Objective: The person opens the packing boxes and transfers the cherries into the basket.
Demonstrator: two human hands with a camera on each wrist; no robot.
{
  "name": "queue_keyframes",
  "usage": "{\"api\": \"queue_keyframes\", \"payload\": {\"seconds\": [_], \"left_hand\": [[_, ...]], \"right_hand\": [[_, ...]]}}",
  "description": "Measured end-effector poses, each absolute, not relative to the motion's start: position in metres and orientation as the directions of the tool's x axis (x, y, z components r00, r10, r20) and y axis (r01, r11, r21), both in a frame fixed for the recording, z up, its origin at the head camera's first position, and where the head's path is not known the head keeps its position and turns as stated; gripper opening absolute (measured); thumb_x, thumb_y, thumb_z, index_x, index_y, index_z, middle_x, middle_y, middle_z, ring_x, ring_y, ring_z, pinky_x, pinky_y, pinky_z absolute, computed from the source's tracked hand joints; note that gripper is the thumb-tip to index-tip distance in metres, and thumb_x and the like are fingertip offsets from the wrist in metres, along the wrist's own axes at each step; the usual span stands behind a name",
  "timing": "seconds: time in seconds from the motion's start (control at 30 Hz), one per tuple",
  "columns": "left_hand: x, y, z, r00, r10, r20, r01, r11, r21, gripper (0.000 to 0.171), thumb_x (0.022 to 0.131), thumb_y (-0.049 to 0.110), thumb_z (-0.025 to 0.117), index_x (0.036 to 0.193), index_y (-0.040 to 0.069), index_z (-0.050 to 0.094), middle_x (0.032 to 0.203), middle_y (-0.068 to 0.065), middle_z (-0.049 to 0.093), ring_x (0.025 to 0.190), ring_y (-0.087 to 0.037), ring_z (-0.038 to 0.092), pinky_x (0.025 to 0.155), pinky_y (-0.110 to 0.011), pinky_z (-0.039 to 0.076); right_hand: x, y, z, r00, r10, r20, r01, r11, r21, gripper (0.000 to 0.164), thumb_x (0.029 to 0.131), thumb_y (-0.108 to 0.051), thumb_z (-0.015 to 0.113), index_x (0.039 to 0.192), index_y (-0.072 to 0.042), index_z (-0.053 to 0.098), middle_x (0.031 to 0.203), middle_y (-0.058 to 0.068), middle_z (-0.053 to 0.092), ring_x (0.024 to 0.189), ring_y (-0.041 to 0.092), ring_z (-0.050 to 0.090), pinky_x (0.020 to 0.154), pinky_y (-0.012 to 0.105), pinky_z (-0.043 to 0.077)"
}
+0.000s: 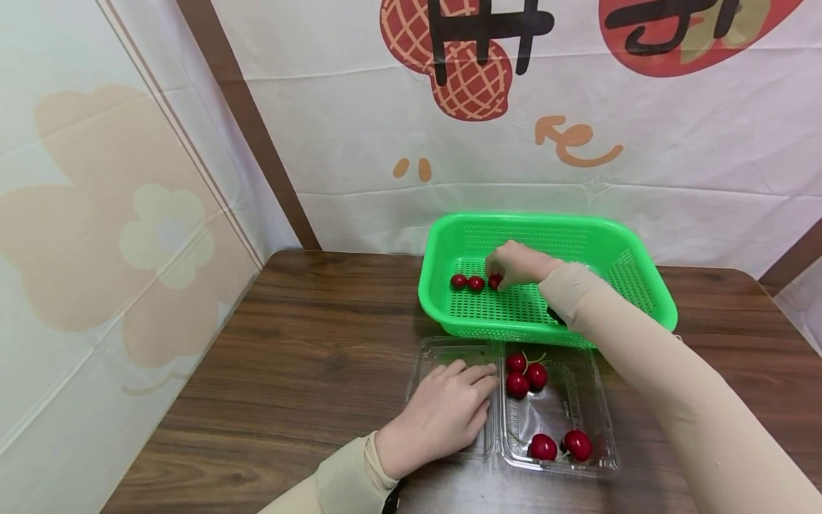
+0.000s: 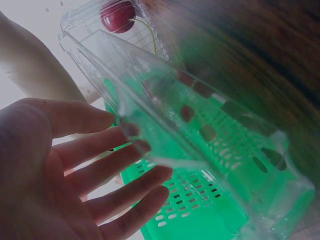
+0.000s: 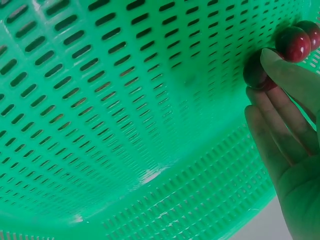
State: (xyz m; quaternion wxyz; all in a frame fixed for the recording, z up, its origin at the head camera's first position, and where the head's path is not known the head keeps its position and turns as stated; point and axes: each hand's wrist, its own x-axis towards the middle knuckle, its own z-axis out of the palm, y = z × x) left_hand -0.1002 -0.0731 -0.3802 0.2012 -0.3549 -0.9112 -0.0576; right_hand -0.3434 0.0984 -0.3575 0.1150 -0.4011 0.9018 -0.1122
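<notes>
In the head view, my right hand [image 1: 519, 263] reaches into a green basket [image 1: 546, 330] and pinches a dark red cherry [image 3: 256, 75] between thumb and fingers. Two more cherries [image 1: 467, 283] lie beside it in a row on the basket floor. My left hand [image 1: 443, 407] rests over the lid half of a clear plastic clamshell box [image 1: 581, 407], its fingers extended and relaxed. The box's other half contains several cherries: a cluster [image 1: 517, 384] with green stems at its far left corner, and two [image 1: 560, 447] near its front edge. The left wrist view shows the lid's clear wall [image 2: 165, 120] by the fingertips.
The basket stands at the back of a brown wooden table [image 1: 289, 357], directly behind the box. A printed cloth [image 1: 334, 128] hangs behind the table, and another with a flower print [image 1: 96, 235] hangs along the left side.
</notes>
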Motion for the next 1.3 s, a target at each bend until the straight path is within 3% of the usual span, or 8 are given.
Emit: {"api": "queue_keyframes", "payload": {"seconds": [1.3], "left_hand": [[-0.0991, -0.0741, -0.3794, -0.666, 0.629, 0.402, 0.674, 0.738, -0.039, 0.028, 0.083, 0.022, 0.058, 0.107, 0.014, 0.069, 0.115, 0.000, 0.066, 0.090, -0.016, 0.057, 0.066, -0.028, 0.049]], "right_hand": [[-0.3441, 0.0918, -0.3571, -0.619, -0.778, -0.103, -0.736, 0.621, -0.270, 0.032, 0.071, -0.014, 0.076, 0.100, -0.002, 0.067, 0.095, 0.013, 0.068, 0.086, 0.022, 0.062, 0.076, 0.037, 0.054]]}}
